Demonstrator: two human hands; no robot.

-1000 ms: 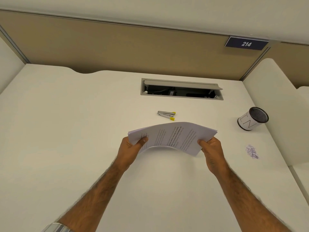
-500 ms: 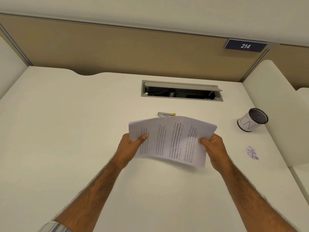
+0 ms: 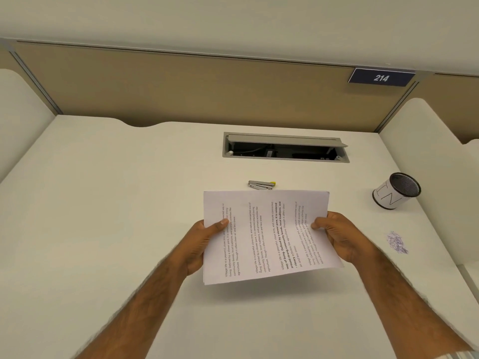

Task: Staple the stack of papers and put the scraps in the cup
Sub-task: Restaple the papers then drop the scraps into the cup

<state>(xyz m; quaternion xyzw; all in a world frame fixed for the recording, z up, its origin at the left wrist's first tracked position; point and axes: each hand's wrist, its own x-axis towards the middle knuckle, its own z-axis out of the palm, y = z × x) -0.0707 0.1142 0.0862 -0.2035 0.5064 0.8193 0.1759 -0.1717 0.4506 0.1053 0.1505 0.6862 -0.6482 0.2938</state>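
The stack of papers (image 3: 269, 237) hangs above the desk (image 3: 103, 203), printed face up — the left hand (image 3: 201, 244) pinches its left edge, the right hand (image 3: 337, 235) its right. The stapler (image 3: 261, 184) lies just beyond; the cup (image 3: 396, 190) and scraps (image 3: 396, 242) sit well right.

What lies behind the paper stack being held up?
A stapler shows on the desk just past the stack's top edge. The desk behind the sheets is covered, as are fingers of the left hand and right hand.
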